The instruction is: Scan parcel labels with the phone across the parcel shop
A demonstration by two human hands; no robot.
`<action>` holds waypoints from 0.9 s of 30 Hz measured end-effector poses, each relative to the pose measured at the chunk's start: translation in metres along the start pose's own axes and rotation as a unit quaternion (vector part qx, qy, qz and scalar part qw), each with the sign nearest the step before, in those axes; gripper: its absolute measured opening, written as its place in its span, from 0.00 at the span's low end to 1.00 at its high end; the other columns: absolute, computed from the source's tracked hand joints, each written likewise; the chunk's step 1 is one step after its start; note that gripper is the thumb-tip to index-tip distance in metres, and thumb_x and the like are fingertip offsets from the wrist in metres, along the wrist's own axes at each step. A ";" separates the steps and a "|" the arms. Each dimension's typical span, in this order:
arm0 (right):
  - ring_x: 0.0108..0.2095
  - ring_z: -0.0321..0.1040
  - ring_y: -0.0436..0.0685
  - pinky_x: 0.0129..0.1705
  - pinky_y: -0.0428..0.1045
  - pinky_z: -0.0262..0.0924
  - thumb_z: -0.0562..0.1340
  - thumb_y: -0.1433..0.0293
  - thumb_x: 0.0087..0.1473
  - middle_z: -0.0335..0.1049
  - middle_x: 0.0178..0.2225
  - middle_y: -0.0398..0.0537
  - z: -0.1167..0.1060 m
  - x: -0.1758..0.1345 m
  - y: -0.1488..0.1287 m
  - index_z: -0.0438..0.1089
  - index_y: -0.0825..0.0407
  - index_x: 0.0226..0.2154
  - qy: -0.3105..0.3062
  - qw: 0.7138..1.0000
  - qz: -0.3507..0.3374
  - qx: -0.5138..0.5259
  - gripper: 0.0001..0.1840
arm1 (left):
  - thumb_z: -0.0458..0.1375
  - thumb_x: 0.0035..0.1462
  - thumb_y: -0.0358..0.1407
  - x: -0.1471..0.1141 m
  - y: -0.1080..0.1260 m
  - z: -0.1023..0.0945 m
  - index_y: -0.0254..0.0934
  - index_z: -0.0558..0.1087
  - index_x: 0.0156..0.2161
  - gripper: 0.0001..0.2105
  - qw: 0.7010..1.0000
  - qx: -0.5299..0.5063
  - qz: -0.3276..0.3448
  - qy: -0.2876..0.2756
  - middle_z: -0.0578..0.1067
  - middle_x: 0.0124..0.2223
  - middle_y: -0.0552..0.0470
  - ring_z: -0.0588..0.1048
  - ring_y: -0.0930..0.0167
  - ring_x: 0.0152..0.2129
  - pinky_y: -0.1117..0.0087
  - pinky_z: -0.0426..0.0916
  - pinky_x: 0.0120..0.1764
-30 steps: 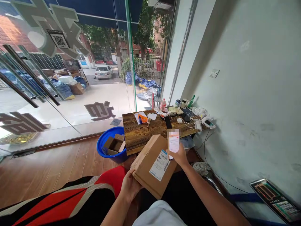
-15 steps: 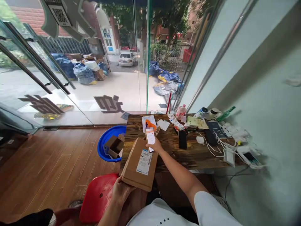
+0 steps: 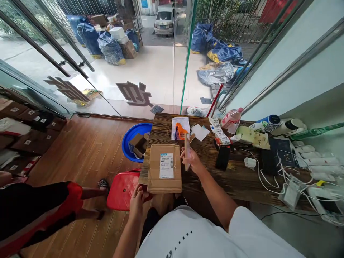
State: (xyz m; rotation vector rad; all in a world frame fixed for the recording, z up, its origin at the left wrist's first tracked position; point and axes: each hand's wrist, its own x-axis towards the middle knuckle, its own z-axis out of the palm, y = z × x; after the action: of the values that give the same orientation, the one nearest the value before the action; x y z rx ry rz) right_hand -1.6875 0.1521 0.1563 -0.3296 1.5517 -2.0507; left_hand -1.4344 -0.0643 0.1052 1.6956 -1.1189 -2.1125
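Lying face up at the centre of the frame in the head view, our cardboard box point(image 3: 156, 170) sits on the left end of the dark wooden counter point(image 3: 242, 184), its near side at the front edge. A white label point(image 3: 167, 166) shows on its top.

Our left hand point(image 3: 137, 202) is just beside the box's lower left corner, its fingers loosely curled, with nothing visible in them; we cannot tell whether they touch the cardboard. Our right hand point(image 3: 194, 163), at the box's upper right, has its fingers closed around a phone point(image 3: 187, 152), which we see nearly edge-on, so its screen cannot be read.

Above it, an orange item point(image 3: 181, 132) lies on a paper sheet point(image 3: 176, 123), with white cards point(image 3: 200, 132) to its right. Farther right we see a strip of number labels point(image 3: 220, 132), a black phone point(image 3: 222, 157), a pink bottle point(image 3: 231, 118) and a white adapter point(image 3: 249, 163); tangled white cables reach toward the right edge.

Left of the counter, a blue tub point(image 3: 126, 139) holds pieces of cardboard, and a red stool point(image 3: 122, 191) stands below it on the wooden floor point(image 3: 94, 143). At lower left we see another person's red and black shorts point(image 3: 40, 211) and legs. Through the glass at the top, blue sacks point(image 3: 110, 46) and a parked car point(image 3: 164, 24) show.
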 end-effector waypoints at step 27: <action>0.47 0.75 0.64 0.48 0.65 0.70 0.65 0.67 0.50 0.74 0.50 0.47 -0.075 -0.067 -0.041 0.61 0.43 0.51 0.075 0.973 0.095 0.195 0.25 | 0.72 0.38 0.37 -0.052 -0.010 0.115 0.43 0.66 0.60 0.40 0.508 0.695 0.498 -0.106 0.54 0.64 0.40 0.55 0.50 0.59 0.50 0.56 0.59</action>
State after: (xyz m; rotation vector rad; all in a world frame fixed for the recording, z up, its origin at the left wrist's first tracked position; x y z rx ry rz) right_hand -1.6813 0.2582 0.1807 0.1193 1.1689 -2.2021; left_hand -1.5191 0.0216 0.1428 0.3219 -3.1654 -0.3505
